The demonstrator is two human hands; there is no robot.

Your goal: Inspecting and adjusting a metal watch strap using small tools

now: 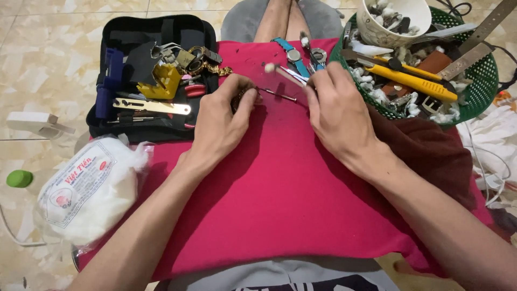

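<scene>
- Right now the left hand (222, 121) is pinched shut on a small brown-gold watch part (239, 99), mostly hidden by the fingers, held just above the red cloth (280, 199).
- right hand (338, 113) is closed on a thin metal tool (277, 94); its tip points left toward the watch part and nearly touches it.
- a cotton swab (280, 71) with a white tip also sticks out up-left from the right hand's fingers; cannot tell the exact grip.
- red cloth lies over the person's lap; both hands work over its top middle.
- watch with blue strap (293, 56) lies on the cloth just beyond the hands; a second silver watch case (318, 55) beside it on the right.
- black tool case (156, 81) lies open on the left, partly on the cloth: yellow holder (166, 81), blue tool (110, 81), brass-coloured flat bar (153, 106), gold watch band (207, 63) inside.
- green basket (476, 81) top right, near the right hand: yellow utility knife (417, 83), used cotton bits, brown strap pieces, metal strips.
- patterned paper cup (390, 21) stands in the basket, filled with dirty swabs.
- bag of cotton wool (89, 191) lies on the lower left, touching the cloth edge.
- green cap (20, 178) on the tiled floor (43, 64) far left, well apart; a white plastic piece (37, 123) above it.
- dark red fabric (431, 151) lies under the right wrist side, beside the basket.
</scene>
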